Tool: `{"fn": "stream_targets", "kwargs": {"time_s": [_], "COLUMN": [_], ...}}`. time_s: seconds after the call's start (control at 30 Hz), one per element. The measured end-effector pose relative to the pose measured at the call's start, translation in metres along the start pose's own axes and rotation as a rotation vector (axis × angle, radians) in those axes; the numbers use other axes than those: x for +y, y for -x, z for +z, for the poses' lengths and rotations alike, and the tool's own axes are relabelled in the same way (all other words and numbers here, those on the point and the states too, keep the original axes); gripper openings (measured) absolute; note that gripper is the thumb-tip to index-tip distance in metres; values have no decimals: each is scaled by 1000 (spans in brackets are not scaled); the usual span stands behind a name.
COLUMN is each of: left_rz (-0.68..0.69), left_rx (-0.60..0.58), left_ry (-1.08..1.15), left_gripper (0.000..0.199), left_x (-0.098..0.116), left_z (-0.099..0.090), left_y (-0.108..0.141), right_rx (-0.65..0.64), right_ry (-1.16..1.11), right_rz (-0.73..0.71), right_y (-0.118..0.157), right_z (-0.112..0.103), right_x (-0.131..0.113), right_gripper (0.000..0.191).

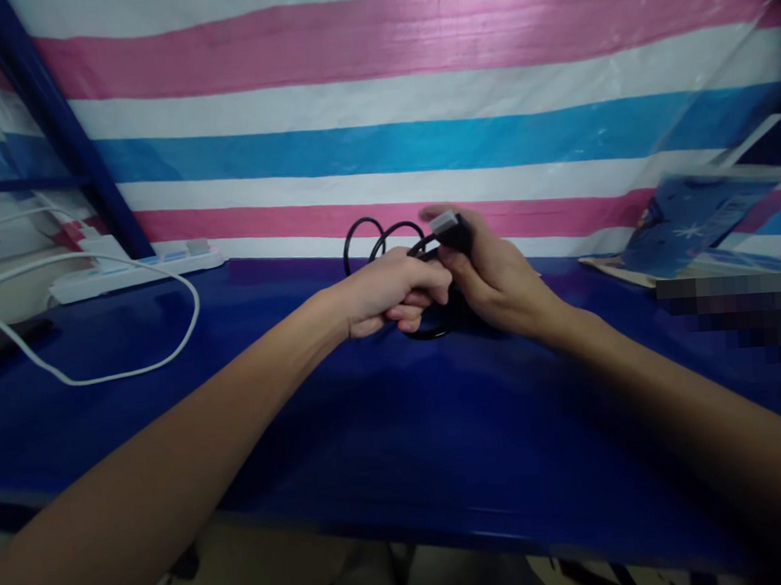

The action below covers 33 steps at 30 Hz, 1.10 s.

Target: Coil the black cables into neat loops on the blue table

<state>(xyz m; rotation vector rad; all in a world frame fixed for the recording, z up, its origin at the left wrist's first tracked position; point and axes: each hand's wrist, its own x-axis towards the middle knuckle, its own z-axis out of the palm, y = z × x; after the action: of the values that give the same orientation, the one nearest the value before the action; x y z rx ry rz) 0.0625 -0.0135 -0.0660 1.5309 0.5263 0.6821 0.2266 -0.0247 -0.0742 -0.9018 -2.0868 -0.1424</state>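
Note:
A black cable point(396, 229) with a metal-ended plug point(449, 227) is between my two hands, just above the blue desk. My left hand point(396, 288) is closed around the cable, its fingers curled. Beside it, my right hand point(495, 273) holds the cable near the plug, with the thumb under the plug's black housing. Loops of the cable stand up behind my left hand, and another bit curves below the hands. Part of the cable is hidden by my fingers, and the right fingertips are blurred.
The blue desk point(373, 444) ends at a front edge above my legs. A white power strip point(138, 271) lies at the back left, near a looped white cable point(197, 313). Blue printed packaging point(690, 221) stands at the right. A striped sheet point(381, 143) hangs behind the desk.

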Motion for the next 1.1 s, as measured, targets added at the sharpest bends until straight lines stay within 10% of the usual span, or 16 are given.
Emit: {"fn": "stream_targets", "kwargs": {"time_s": [0.13, 0.3, 0.57, 0.83, 1.0, 1.1], "left_rz": [159, 335, 702, 224, 104, 120], "left_rx": [116, 245, 841, 351, 295, 361], "left_ry": [-158, -403, -544, 63, -122, -198], "left_gripper": [28, 20, 29, 45, 34, 32], "left_x": [0, 1, 16, 3, -4, -6], "left_z": [-2, -3, -19, 29, 37, 36], "left_y": [-1, -5, 2, -2, 1, 1], "right_rx": [-112, -128, 247, 371, 15, 68], "right_ry": [-194, -559, -769, -459, -125, 67], "right_rz": [146, 512, 741, 593, 223, 170], "right_y": [-3, -6, -9, -10, -1, -1], "right_z": [-5, -8, -17, -17, -6, -4], "right_x": [-1, -3, 9, 9, 5, 4], "right_gripper": [22, 49, 40, 15, 34, 25]}}
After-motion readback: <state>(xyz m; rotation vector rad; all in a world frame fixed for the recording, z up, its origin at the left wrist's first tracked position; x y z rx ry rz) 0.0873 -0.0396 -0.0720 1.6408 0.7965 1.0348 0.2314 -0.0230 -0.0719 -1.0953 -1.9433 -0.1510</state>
